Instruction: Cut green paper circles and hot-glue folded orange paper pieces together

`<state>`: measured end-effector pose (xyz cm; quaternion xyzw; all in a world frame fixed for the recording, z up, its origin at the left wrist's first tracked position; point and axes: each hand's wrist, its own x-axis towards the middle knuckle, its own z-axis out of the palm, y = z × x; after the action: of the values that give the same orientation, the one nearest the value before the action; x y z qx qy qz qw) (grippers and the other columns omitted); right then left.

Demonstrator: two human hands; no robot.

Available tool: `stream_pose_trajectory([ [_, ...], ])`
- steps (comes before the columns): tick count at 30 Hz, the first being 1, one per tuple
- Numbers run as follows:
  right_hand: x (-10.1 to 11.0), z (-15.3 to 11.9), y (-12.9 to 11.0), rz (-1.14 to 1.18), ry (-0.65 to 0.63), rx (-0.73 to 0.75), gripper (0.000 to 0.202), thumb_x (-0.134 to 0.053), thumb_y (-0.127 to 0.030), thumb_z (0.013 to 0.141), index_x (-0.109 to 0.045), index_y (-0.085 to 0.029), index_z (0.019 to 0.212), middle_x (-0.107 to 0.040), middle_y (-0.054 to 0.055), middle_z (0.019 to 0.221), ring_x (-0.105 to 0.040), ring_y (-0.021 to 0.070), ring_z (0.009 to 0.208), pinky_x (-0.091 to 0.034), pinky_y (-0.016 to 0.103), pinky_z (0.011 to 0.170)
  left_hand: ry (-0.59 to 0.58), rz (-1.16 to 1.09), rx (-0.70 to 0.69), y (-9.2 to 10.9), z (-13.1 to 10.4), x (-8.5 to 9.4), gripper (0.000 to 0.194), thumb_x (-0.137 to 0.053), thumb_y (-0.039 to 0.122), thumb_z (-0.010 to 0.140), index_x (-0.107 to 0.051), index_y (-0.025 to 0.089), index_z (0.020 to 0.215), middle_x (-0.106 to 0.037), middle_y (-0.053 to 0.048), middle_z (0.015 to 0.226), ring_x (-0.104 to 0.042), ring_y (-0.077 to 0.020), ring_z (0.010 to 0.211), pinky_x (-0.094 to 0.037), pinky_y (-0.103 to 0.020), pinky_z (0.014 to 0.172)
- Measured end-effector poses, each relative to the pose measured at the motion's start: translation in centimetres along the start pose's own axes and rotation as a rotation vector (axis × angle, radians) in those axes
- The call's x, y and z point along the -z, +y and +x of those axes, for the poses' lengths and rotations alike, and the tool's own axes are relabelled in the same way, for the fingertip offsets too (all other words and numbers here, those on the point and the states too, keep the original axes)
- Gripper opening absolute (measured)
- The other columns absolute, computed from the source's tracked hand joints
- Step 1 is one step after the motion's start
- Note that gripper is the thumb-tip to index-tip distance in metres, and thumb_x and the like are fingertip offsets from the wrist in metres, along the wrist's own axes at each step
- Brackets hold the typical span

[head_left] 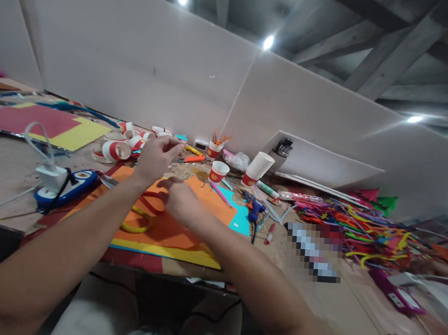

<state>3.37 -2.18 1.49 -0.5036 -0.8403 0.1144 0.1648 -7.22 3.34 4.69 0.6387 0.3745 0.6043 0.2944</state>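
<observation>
My left hand [156,159] is raised over the back of the paper sheets, its thumb and fingers brought together in a pinch. Whatever it pinches is too small to make out. Lower and to the right, my right hand [182,199] is closed with curled fingers, and its contents are hidden. Scissors with a red and a yellow handle loop [139,228] lie on orange paper [189,231] beside my right hand. Yellow paper [199,255] and blue paper [242,224] show from beneath. A pink strip [221,195] lies on the orange sheet.
Cut paper cup rings [115,151] lie at the back left. A blue power strip [81,184] sits left. Behind the paper stand a paper cup [219,172] and a cup stack [260,167]. A blue glue gun [256,209] and colourful pipe cleaners [368,227] lie right.
</observation>
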Motion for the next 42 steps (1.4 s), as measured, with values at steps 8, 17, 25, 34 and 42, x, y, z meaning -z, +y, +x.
stream_pose_trajectory([
  [8,2.0,-1.5,9.9,-0.246,-0.023,-0.208,0.021,-0.059,-0.01,0.083,-0.069,-0.007,0.102,-0.067,0.016,0.104,-0.06,0.021,0.096,-0.044,0.029,0.085,-0.499,0.488,0.05,-5.1,-1.1,-3.3,0.029,-0.06,0.032,0.081,-0.069,0.012,0.1,-0.071,-0.011,0.102,-0.065,-0.0233,0.092,-0.05,-0.034,0.083],
  [17,1.2,-0.9,11.1,-0.233,-0.014,-0.224,0.025,-0.05,-0.004,0.083,-0.07,-0.009,0.095,-0.069,0.015,0.1,-0.061,0.0189,0.087,-0.041,0.026,0.073,-0.669,0.921,-0.011,-7.1,-3.2,-4.6,0.049,-0.065,0.032,0.079,-0.061,0.014,0.125,-0.056,-0.018,0.132,-0.044,-0.0353,0.129,-0.037,-0.045,0.106],
  [25,4.4,-6.3,4.9,0.298,-0.236,0.075,0.027,-0.056,-0.029,0.09,-0.065,-0.022,0.114,-0.072,0.0,0.092,-0.062,0.0114,0.076,-0.044,0.02,0.067,-0.685,0.913,0.028,-7.8,-2.7,-4.4,0.05,-0.06,0.041,0.081,-0.062,0.014,0.124,-0.055,-0.017,0.134,-0.044,-0.0354,0.128,-0.033,-0.047,0.108],
  [34,5.0,-6.0,11.3,-0.396,-0.035,-0.6,0.028,-0.057,-0.029,0.09,-0.067,-0.009,0.107,-0.067,0.019,0.11,-0.064,0.0251,0.1,-0.046,0.03,0.08,-0.717,0.939,-0.028,-8.7,-2.9,-4.2,0.048,-0.056,0.047,0.081,-0.066,0.016,0.116,-0.055,-0.016,0.131,-0.043,-0.0349,0.127,-0.035,-0.046,0.106],
  [42,5.0,-5.2,10.3,-0.45,-0.161,-0.595,0.026,-0.05,-0.005,0.081,-0.069,-0.007,0.098,-0.069,0.021,0.103,-0.067,0.0262,0.093,-0.046,0.03,0.073,-0.743,0.971,-0.009,-7.8,-3.2,-4.1,0.047,-0.055,0.046,0.083,-0.066,0.017,0.119,-0.055,-0.015,0.132,-0.042,-0.0361,0.129,-0.035,-0.047,0.105],
])
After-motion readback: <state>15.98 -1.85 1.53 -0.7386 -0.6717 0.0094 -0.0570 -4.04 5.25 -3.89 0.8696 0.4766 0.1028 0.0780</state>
